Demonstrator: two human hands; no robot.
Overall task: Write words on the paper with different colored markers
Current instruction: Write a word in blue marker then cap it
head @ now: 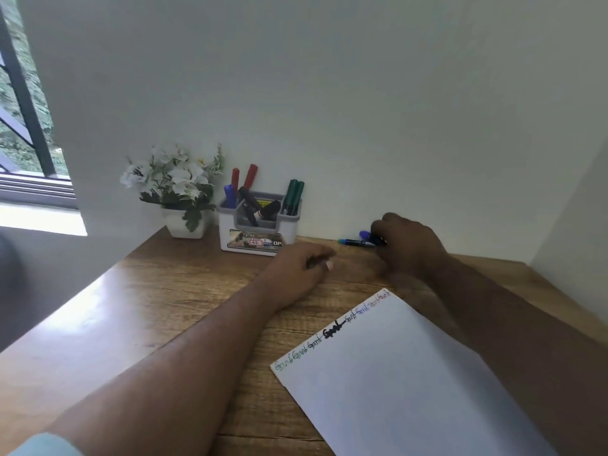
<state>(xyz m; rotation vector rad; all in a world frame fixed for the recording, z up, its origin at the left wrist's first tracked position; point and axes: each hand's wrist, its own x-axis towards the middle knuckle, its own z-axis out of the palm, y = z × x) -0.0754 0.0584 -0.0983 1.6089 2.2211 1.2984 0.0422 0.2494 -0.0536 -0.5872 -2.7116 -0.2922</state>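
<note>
right of the marker holder [260, 225], by the wall, right hand [408, 245] grip curls on blue marker [363, 237], long axis left-right, a second marker touching. left hand [296, 274] loosely curled, contents unclear. paper [394, 373] nearer, below.

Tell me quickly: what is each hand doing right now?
Left hand: curled, holding nothing visible.
Right hand: gripping a blue-capped marker by the wall.

Marker holder [253, 230] right of flowerpot [184, 222]; paper [411, 373] nearer, right.
</note>
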